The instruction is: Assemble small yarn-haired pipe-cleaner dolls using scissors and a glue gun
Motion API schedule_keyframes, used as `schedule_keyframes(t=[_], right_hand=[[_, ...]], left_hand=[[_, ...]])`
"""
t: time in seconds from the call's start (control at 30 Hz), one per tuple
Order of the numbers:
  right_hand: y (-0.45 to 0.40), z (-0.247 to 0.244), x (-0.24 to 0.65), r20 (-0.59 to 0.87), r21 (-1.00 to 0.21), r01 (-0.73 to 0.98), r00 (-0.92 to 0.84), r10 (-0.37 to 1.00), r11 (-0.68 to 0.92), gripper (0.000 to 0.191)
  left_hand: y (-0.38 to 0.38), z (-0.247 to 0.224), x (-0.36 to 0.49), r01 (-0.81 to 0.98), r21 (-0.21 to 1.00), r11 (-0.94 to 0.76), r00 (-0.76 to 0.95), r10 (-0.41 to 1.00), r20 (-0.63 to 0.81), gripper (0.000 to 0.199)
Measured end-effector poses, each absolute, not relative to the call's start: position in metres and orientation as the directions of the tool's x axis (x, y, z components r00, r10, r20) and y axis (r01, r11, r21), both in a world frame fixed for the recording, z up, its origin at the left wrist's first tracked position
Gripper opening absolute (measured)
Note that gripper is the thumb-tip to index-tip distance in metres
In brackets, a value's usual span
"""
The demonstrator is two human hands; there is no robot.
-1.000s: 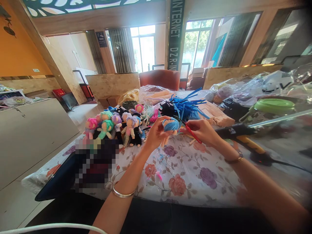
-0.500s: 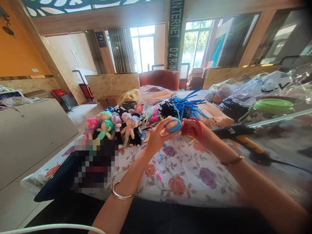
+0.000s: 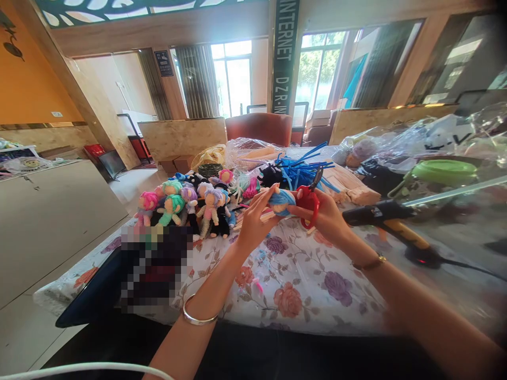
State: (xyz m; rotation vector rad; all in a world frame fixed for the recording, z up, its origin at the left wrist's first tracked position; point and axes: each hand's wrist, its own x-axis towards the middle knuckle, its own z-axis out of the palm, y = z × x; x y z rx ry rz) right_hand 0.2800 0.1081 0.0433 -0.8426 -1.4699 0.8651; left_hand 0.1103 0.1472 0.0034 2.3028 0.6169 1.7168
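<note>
My left hand [image 3: 256,217] grips a small doll head [image 3: 282,202] with light-blue strands over a pale, skin-toned part, held above the table. My right hand [image 3: 325,215] has red-handled scissors [image 3: 309,205] in it, with the dark blades tilted up and away from the head. Fingertips of the right hand touch the head's right side. Behind the hands lies a bundle of blue pipe cleaners [image 3: 303,168]. To the left stand several finished-looking dolls [image 3: 212,203] with pink, green and purple hair.
A glue gun [image 3: 396,224] with a cord lies at the right. Clear plastic bags [image 3: 428,137] and a green lid [image 3: 443,173] are behind it. Peach-coloured bundles [image 3: 350,184] lie at the back. A flowered cloth [image 3: 293,295] covers the table; a dark tray-like object [image 3: 95,290] is at left.
The scissors have swung so their blades point upward, clear of the head. The doll head has turned in my fingers, and my right fingertips now touch it.
</note>
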Motion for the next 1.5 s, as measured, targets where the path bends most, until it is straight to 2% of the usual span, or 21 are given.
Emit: schedule_keyframes(t=[0.07, 0.17, 0.27, 0.37, 0.47, 0.97, 1.23, 1.5], right_hand=[[0.109, 0.042, 0.281, 0.498, -0.863, 0.064, -0.054, 0.866, 0.501, 0.052], [0.112, 0.040, 0.283, 0.539, -0.835, 0.102, -0.047, 0.841, 0.540, 0.050], [0.114, 0.038, 0.285, 0.559, -0.820, 0.121, -0.042, 0.828, 0.559, 0.048], [0.116, 0.035, 0.286, 0.556, -0.820, 0.133, -0.041, 0.830, 0.556, 0.046], [0.116, 0.033, 0.286, 0.544, -0.826, 0.147, -0.047, 0.838, 0.544, 0.046], [0.113, 0.036, 0.286, 0.537, -0.809, 0.259, -0.043, 0.843, 0.528, 0.045], [0.115, 0.033, 0.288, 0.544, -0.795, 0.282, -0.060, 0.837, 0.537, 0.040], [0.115, 0.030, 0.286, 0.566, -0.764, 0.353, -0.036, 0.824, 0.540, 0.042]], left_hand=[[0.143, 0.005, 0.111, 0.140, 0.445, -0.885, 0.238, 0.466, 0.852, 0.075], [0.136, 0.008, 0.113, -0.047, 0.615, -0.787, 0.258, 0.586, 0.769, 0.077], [0.130, 0.014, 0.115, -0.266, 0.756, -0.598, 0.239, 0.718, 0.653, 0.060], [0.129, 0.019, 0.117, -0.387, 0.796, -0.466, 0.164, 0.815, 0.556, 0.044], [0.131, 0.021, 0.117, -0.440, 0.800, -0.407, 0.153, 0.844, 0.514, 0.039], [0.133, 0.024, 0.114, -0.469, 0.860, -0.200, 0.262, 0.899, 0.352, 0.041], [0.136, 0.022, 0.111, -0.455, 0.878, -0.148, 0.311, 0.898, 0.313, 0.043], [0.132, 0.024, 0.113, -0.453, 0.873, -0.181, 0.269, 0.906, 0.327, 0.041]])
